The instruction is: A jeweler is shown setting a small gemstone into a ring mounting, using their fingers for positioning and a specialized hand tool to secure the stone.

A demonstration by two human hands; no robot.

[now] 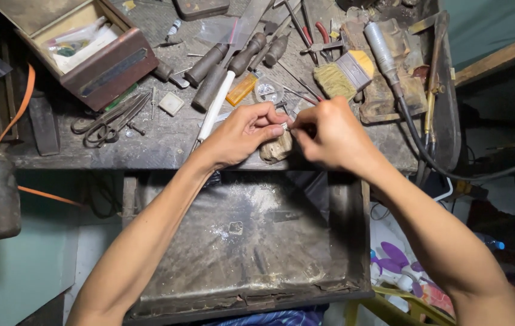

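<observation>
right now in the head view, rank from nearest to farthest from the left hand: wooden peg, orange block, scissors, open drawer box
1. wooden peg, just right of the left hand
2. orange block, above it
3. scissors, left
4. open drawer box, upper left

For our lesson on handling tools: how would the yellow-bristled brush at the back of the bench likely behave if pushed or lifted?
The brush lies flat on a broad side, so it would probably slide rather than roll. Its bristles look soft and would likely bend. It seems light for its size, though crowded tools around it could snag it.

Both forearms are bare to the elbow, and the hands (287, 133) wear no gloves or rings.
</observation>
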